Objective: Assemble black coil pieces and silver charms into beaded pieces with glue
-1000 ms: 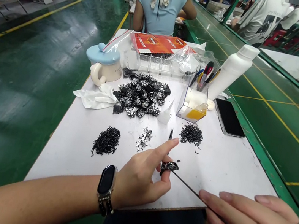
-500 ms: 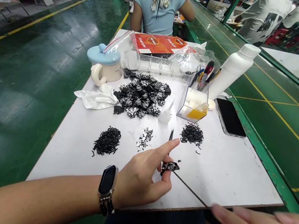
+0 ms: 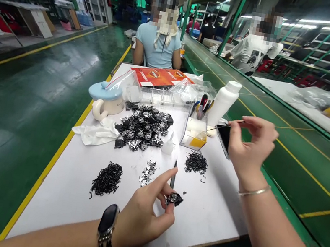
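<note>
My left hand (image 3: 147,214) pinches a small black and silver piece (image 3: 174,199) between thumb and fingers, over the white table (image 3: 200,215). Raised at the right, my right hand (image 3: 252,145) grips a thin dark rod (image 3: 220,127), whose far end points left toward the clear box. A dark pointed tool (image 3: 174,174) lies just beyond my left hand. Small curved black parts form one pile (image 3: 107,179) at the left and another (image 3: 196,162) at the right. Tiny silver parts (image 3: 147,173) lie between them. Farther back is a large heap of black and silver pieces (image 3: 145,126).
A blue-lidded mug (image 3: 112,103), crumpled tissue (image 3: 96,133), small white nozzle bottle (image 3: 168,145), clear box (image 3: 195,133), white bottle (image 3: 224,102) and phone (image 3: 223,139) stand or lie around the heap. A person in blue (image 3: 159,46) sits beyond the table.
My right hand has moved up and away from the piece in my left hand, taking the rod with it. The view has tilted upward. My left hand keeps its hold.
</note>
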`<state>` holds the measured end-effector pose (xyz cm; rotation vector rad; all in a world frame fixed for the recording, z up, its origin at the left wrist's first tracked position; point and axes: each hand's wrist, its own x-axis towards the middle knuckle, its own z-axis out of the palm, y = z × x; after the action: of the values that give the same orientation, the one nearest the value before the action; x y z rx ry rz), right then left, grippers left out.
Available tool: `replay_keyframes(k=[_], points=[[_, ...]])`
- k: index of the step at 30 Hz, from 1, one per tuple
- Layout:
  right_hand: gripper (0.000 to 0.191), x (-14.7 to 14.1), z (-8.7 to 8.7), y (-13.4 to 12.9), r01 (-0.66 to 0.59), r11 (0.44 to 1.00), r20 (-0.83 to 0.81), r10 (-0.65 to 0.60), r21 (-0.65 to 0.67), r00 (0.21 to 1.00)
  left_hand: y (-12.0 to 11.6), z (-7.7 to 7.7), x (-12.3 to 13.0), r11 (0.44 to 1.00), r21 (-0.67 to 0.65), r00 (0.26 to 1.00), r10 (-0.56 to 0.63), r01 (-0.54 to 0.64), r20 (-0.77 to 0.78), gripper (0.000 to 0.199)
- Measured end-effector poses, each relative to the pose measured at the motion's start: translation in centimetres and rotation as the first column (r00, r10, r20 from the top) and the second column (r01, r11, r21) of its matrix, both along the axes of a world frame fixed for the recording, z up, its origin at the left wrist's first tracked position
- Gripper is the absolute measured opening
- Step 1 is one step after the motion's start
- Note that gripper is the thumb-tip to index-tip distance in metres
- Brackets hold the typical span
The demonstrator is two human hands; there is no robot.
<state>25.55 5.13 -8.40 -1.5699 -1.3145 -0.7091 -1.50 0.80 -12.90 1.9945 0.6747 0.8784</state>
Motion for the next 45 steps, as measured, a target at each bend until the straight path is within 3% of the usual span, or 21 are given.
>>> replay_keyframes(k=[2, 5, 9, 11, 12, 14, 15, 18, 22, 36, 38, 42, 45], points=[[0.015, -0.1, -0.1, 0.9, 0.000, 0.998, 0.018, 0.001, -0.067, 1.000, 0.2, 0.1, 0.1, 0.987, -0.163, 1.000, -0.013, 0.013, 0.003, 0.066], [0.019, -0.8, 0.1, 0.6, -0.029, 0.972, 0.048, 0.041, -0.232, 0.998, 0.7, 0.2, 0.3, 0.924, -0.383, 0.998, 0.033, -0.009, 0.056, 0.059], [0.048, -3.5, 0.1, -3.0, -0.092, 0.917, 0.033, 0.114, -0.388, 0.993, 1.3, 0.8, 0.6, 0.754, -0.657, 0.982, 0.117, 0.008, 0.146, 0.057], [0.051, -5.4, -0.5, -5.7, -0.298, 0.847, -0.065, 0.301, -0.441, 0.951, 1.5, 1.1, 0.8, 0.658, -0.752, 0.970, 0.148, 0.048, 0.191, 0.057], [0.049, -6.4, -1.0, -7.0, -0.411, 0.778, -0.121, 0.405, -0.476, 0.906, 1.5, 1.3, 0.8, 0.616, -0.784, 0.964, 0.159, 0.072, 0.214, 0.057], [0.047, -8.1, -2.1, -9.1, -0.526, 0.678, -0.200, 0.502, -0.513, 0.842, 1.6, 1.5, 0.9, 0.546, -0.829, 0.951, 0.174, 0.121, 0.254, 0.055], [0.046, -8.7, -2.7, -9.9, -0.548, 0.657, -0.226, 0.513, -0.518, 0.828, 1.6, 1.5, 1.0, 0.515, -0.845, 0.948, 0.173, 0.144, 0.266, 0.054], [0.039, -9.5, -3.9, -11.0, -0.569, 0.665, -0.289, 0.492, -0.484, 0.821, 1.5, 1.7, 1.0, 0.440, -0.876, 0.948, 0.140, 0.199, 0.285, 0.055], [0.029, -9.1, -4.4, -11.4, -0.602, 0.671, -0.310, 0.516, -0.434, 0.799, 1.3, 1.8, 1.0, 0.376, -0.896, 0.952, 0.098, 0.235, 0.291, 0.057], [0.033, -9.0, -4.1, -12.2, -0.682, 0.640, -0.362, 0.578, -0.355, 0.731, 1.0, 1.7, 1.0, 0.277, -0.899, 0.933, 0.022, 0.340, 0.359, 0.049], [0.034, -8.9, -4.0, -12.4, -0.732, 0.616, -0.454, 0.585, -0.291, 0.673, 1.0, 1.7, 0.9, 0.260, -0.882, 0.913, 0.004, 0.393, 0.408, 0.048], [0.029, -9.2, -4.3, -12.5, -0.843, 0.533, -0.681, 0.594, -0.066, 0.429, 0.9, 1.9, 0.8, 0.171, -0.840, 0.856, -0.043, 0.515, 0.516, 0.044], [0.025, -9.9, -4.8, -12.2, -0.853, 0.521, -0.773, 0.553, 0.029, 0.312, 0.8, 1.8, 0.8, 0.119, -0.792, 0.801, -0.067, 0.599, 0.595, 0.034]])
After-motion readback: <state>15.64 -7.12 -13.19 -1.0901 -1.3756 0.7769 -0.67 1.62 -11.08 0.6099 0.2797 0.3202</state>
